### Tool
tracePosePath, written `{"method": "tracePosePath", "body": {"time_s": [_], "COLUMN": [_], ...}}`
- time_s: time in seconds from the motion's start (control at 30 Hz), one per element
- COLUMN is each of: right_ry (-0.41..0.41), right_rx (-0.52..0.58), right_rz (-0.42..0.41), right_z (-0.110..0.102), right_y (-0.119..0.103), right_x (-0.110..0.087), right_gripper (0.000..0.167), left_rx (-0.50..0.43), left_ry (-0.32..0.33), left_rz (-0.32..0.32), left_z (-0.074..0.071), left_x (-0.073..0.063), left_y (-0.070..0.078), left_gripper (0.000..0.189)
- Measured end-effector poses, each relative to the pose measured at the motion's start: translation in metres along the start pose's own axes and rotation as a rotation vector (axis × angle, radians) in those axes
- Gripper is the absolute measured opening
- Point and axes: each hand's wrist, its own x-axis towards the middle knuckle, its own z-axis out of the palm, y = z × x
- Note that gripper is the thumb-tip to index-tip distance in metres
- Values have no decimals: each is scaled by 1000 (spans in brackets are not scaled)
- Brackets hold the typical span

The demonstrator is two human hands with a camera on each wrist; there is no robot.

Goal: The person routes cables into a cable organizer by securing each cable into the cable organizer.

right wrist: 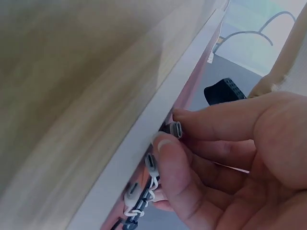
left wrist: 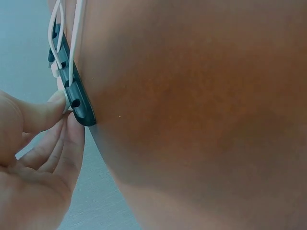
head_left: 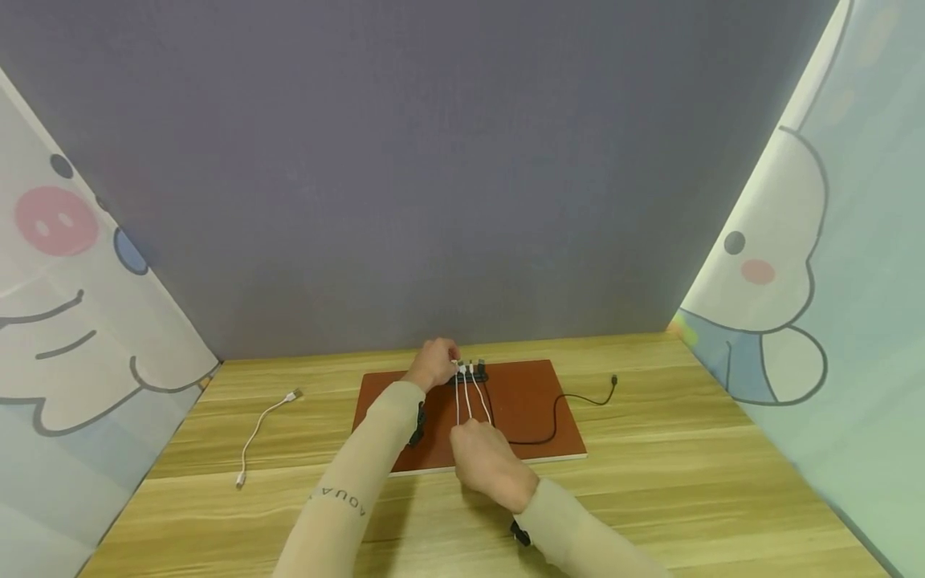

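A dark cable clip strip (head_left: 473,376) sits at the far edge of a reddish-brown board (head_left: 527,401). White cables (head_left: 466,400) run from its slots toward me. My left hand (head_left: 435,363) is at the strip's left end. In the left wrist view its thumb and fingertips pinch a whitish cable end behind the strip's end slot. Over the board's near edge, my right hand (head_left: 487,461) pinches a small cable plug (right wrist: 174,129) between thumb and forefinger. Two pale plugs (right wrist: 151,164) hang close to that thumb, beside twisted black and white cord (right wrist: 140,205).
A short white USB cable (head_left: 258,425) lies on the wooden table (head_left: 650,482) to the left. From the strip a black cable (head_left: 555,417) curves across the board onto the table at right. Behind the table stands a grey panel (head_left: 433,201), with cartoon-printed sheets on both sides.
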Motion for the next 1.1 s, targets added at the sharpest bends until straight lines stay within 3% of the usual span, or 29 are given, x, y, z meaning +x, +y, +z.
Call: {"method": "tracePosePath", "body": {"time_s": [0.3, 0.5, 0.93, 1.1], "right_ry": [-37, -47, -49, -46], "right_rx": [16, 25, 10, 6], "right_rz": [-13, 10, -6, -16], "right_z": [-2, -4, -3, -3], "right_y": [0, 0, 0, 1], "right_x": [0, -1, -2, -2], "right_gripper": [41, 32, 35, 35], "left_rx": [16, 6, 272, 346], "left_ry": [-12, -32, 23, 30], "left_rz": [9, -18, 71, 68], "left_z": [-1, -16, -63, -77], "left_x": [-6, -14, -35, -42], "left_y": [-3, -7, -25, -35], "left_gripper": [28, 36, 28, 29]}}
